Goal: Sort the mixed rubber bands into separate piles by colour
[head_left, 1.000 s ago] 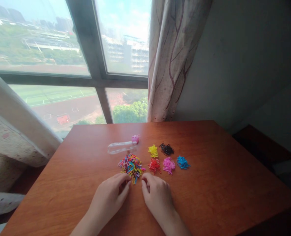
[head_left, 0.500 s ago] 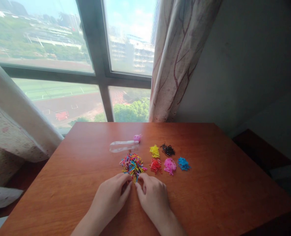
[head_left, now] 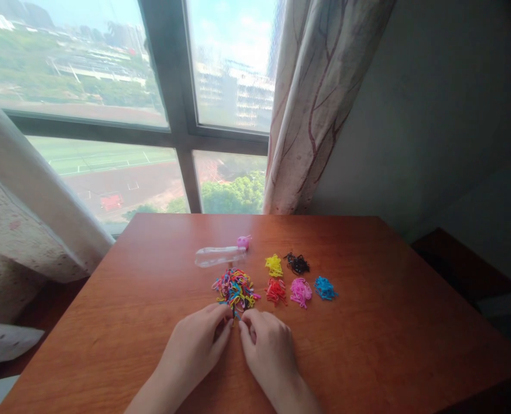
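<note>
A mixed pile of small coloured rubber bands (head_left: 235,287) lies on the wooden table (head_left: 367,322). My left hand (head_left: 199,345) and my right hand (head_left: 266,348) rest side by side at the pile's near edge, fingertips pinched together at a band there. To the right lie sorted little heaps: yellow (head_left: 274,265), black (head_left: 297,263), red (head_left: 275,291), pink (head_left: 300,291) and blue (head_left: 325,287). A clear plastic bottle (head_left: 216,256) with a pink cap (head_left: 243,242) lies on its side behind the pile.
A window (head_left: 160,115) and patterned curtains (head_left: 319,103) stand behind the table. A white fabric-covered shape (head_left: 18,236) sits at the left. A dark low piece of furniture (head_left: 462,264) is at the right, beside the wall.
My right hand has slid left to meet my left hand at the near edge of the mixed pile. The view has shifted slightly.
</note>
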Demonstrator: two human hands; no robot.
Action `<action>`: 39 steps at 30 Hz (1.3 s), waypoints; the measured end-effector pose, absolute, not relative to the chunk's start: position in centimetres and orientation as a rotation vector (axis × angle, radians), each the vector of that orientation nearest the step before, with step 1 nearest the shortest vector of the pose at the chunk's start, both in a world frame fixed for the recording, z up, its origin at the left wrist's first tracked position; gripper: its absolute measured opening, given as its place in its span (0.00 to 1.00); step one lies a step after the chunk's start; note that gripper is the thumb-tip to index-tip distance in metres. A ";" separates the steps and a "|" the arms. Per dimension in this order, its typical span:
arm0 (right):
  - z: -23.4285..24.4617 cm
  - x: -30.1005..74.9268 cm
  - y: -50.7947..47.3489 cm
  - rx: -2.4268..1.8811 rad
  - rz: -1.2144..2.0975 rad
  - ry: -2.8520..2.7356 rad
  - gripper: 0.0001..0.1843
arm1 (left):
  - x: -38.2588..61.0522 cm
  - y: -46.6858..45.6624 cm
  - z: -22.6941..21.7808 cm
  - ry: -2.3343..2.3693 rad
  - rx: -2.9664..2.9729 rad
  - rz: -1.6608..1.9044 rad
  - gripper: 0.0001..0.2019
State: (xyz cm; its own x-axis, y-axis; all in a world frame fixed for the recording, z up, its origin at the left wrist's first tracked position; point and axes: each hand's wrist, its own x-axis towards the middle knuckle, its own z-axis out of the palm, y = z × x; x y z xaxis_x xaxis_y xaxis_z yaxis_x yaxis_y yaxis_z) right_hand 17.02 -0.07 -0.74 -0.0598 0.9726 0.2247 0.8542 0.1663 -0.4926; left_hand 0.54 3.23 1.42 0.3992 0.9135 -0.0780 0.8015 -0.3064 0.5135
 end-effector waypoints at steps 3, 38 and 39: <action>-0.8 17.2 -0.2 -1.706 0.347 -1.913 0.07 | 0.5 3.2 1.3 1.464 2.184 0.308 0.10; -1.8 34.5 -0.4 -2.091 0.146 -1.228 0.23 | 0.5 3.3 1.4 1.520 2.177 0.277 0.12; -1.9 34.5 -0.4 -2.097 0.142 -1.229 0.23 | 0.4 3.3 1.5 1.522 2.164 0.296 0.11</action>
